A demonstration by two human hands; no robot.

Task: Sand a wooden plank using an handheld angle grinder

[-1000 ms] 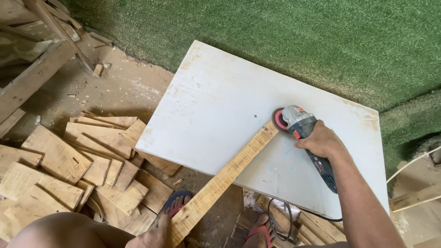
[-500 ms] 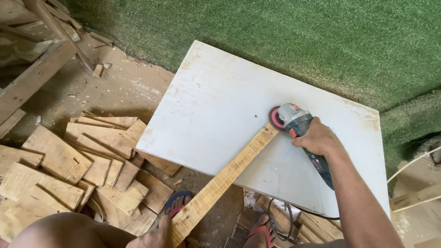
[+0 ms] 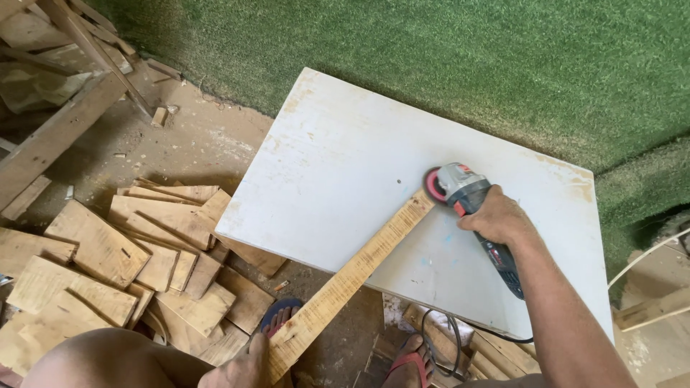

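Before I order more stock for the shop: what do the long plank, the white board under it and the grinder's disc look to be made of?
The plank looks like raw, unfinished wood: pale yellow with visible grain and rough saw marks. The white board seems a painted or laminated panel, smooth, with worn brownish edges; its core is not visible. The grinder's disc is reddish, probably an abrasive sanding disc, though too small to be sure.

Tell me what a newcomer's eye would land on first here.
First, the angle grinder in the right hand, its red disc at the far end of a long wooden plank lying slantwise on a white board. The left hand holds the plank's near end at the bottom edge. To the left, a heap of cut wood pieces covers the dusty floor, with green turf behind.
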